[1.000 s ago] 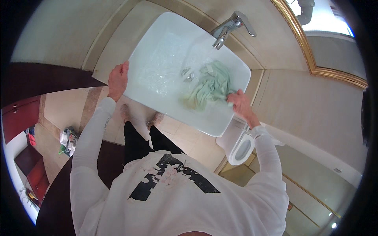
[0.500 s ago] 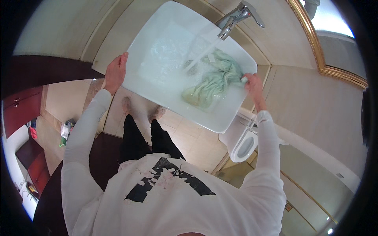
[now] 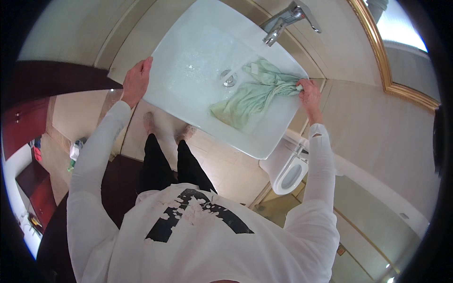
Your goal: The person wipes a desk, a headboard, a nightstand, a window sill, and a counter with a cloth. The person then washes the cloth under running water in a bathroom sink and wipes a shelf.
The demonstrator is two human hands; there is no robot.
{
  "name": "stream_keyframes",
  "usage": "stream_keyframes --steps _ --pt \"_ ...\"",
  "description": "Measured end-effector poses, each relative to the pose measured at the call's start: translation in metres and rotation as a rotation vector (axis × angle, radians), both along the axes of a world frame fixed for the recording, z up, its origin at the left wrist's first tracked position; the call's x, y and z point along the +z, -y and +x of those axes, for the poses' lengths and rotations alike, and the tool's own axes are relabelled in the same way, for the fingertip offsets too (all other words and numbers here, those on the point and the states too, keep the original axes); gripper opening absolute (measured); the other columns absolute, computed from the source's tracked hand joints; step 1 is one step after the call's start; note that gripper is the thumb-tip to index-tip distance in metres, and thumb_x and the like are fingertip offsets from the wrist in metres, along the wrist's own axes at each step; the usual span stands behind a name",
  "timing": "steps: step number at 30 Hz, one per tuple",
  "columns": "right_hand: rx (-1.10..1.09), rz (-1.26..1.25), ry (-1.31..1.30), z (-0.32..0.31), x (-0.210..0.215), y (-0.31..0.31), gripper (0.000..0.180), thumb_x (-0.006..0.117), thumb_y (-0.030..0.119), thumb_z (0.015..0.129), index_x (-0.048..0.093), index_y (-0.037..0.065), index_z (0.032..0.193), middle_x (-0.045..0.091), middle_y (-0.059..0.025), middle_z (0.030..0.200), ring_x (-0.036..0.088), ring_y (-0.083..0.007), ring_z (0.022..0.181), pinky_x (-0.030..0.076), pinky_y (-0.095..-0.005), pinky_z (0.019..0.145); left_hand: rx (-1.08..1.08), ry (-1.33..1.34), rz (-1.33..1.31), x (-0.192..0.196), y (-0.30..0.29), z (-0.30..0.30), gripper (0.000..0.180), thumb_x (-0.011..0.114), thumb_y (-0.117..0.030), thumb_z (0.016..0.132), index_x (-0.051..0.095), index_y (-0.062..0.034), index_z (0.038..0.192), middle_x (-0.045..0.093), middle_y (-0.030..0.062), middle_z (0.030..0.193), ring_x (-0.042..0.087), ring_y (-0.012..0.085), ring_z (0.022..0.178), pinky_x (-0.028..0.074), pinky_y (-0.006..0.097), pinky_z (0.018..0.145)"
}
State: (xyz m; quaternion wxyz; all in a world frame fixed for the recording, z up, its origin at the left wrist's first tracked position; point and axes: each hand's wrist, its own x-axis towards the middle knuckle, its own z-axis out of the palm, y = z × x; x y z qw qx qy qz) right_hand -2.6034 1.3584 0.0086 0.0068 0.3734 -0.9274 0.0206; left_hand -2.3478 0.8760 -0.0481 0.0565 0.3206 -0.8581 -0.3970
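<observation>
A wet pale green cloth [image 3: 247, 101] lies spread and creased along the right half of the white sink [image 3: 184, 101]. Its gathered end reaches the right rim, where my right hand [image 3: 310, 94] is closed on it. On the opposite side, my left hand [image 3: 136, 82] grips the left rim, its fingers partly hidden. A small pale tag [image 3: 254, 69] shows on the cloth. Between the cloth and the left side sits the round metal drain [image 3: 228, 78]. Above it stands the chrome faucet [image 3: 287, 21], with a thin stream appearing to fall toward the drain.
A gold-framed mirror [image 3: 381, 61] hangs on the wall at the right. The toilet [image 3: 290, 175] stands below the sink's right corner. Dark red cabinets [image 3: 23, 125] are at the far left. My feet are on the tiled floor [image 3: 212, 155] beneath the sink.
The water in the sink has dropped, and the drain shows more plainly. The cloth's gathered end has moved slightly right and up with my right hand. My left hand stays on the rim.
</observation>
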Motion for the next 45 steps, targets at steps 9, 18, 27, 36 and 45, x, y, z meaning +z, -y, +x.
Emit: stream_keyframes --steps 9,18,27,36,45 --pt "-0.211 -0.351 0.494 0.130 0.027 0.024 0.046 0.068 0.010 0.072 0.060 0.014 0.117 0.060 -0.0120 0.108 0.056 -0.0282 0.090 0.048 -0.0384 0.076 0.007 -0.007 -0.073 -0.008 -0.004 -0.003 0.051 0.041 -0.047 0.096 0.065 -0.0026 0.103 0.065 0.0212 0.090 0.061 0.0402 0.085 0.047 0.044 0.074" --pt "-0.801 -0.260 0.104 0.009 -0.045 -0.020 0.055 0.070 0.040 0.077 0.060 -0.002 0.111 0.066 -0.0218 0.097 0.063 -0.0360 0.091 0.048 -0.0465 0.078 0.039 -0.062 0.028 -0.007 -0.008 -0.005 0.053 0.043 -0.048 0.095 0.065 -0.0007 0.101 0.065 0.0215 0.090 0.062 0.0389 0.086 0.047 0.042 0.076" --pt "-0.774 0.063 -0.013 -0.003 -0.052 -0.009 0.056 0.067 0.043 0.078 0.057 -0.002 0.111 0.065 -0.0196 0.094 0.062 -0.0374 0.090 0.047 -0.0507 0.074 0.035 0.050 0.045 -0.004 -0.006 -0.006 0.054 0.043 -0.051 0.094 0.065 -0.0020 0.103 0.066 0.0203 0.094 0.061 0.0387 0.091 0.047 0.042 0.080" --pt "-0.549 0.149 -0.122 0.070 -0.092 0.097 0.042 0.060 0.025 0.081 0.055 0.020 0.123 0.058 -0.0147 0.108 0.056 -0.0300 0.094 0.044 -0.0424 0.077 0.083 0.023 0.063 0.002 -0.011 -0.005 0.049 0.045 -0.049 0.094 0.066 -0.0044 0.098 0.066 0.0181 0.092 0.061 0.0382 0.088 0.048 0.043 0.077" --pt "-0.397 -1.124 0.273 -0.001 -0.068 0.192 0.029 0.057 0.006 0.082 0.058 0.003 0.111 0.061 -0.0181 0.110 0.057 -0.0355 0.100 0.043 -0.0395 0.090 0.092 0.015 0.065 0.007 -0.009 -0.003 0.045 0.049 -0.042 0.094 0.064 -0.0003 0.102 0.066 0.0190 0.087 0.063 0.0342 0.081 0.048 0.038 0.074"
